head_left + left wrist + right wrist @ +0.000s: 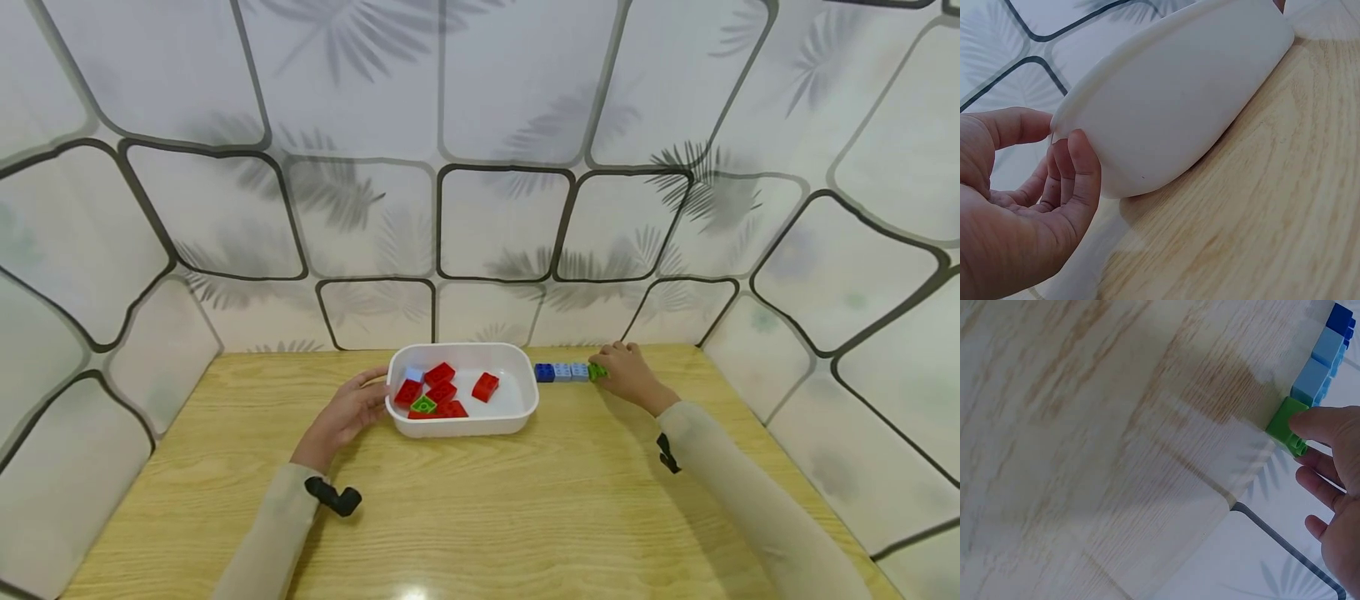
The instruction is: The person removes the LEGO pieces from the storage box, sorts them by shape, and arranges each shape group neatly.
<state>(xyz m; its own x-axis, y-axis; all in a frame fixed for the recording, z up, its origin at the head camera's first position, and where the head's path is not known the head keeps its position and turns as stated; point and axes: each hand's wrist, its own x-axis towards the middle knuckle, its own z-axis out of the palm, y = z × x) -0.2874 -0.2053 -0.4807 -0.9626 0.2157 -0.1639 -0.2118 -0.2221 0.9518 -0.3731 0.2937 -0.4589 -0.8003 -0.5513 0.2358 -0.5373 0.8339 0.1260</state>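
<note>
My left hand (356, 410) holds the left end of a white plastic tub (461, 427); in the left wrist view its fingers (1085, 162) bend against the rim and outer wall. Inside the tub lie several red building blocks (485, 387), a green block (423, 405) and a light blue block (414, 375). To the tub's right, my right hand (628, 375) pinches a green building block (1286, 422) at the end of a row on the table. Next to it in that row come two light blue blocks (1311, 381) and a dark blue block (1339, 320).
The wooden table (480, 508) ends at a patterned wall covering (487, 225) behind the tub and row. Similar covering rises on both sides. The dark blue end of the row sits close to the tub's right wall.
</note>
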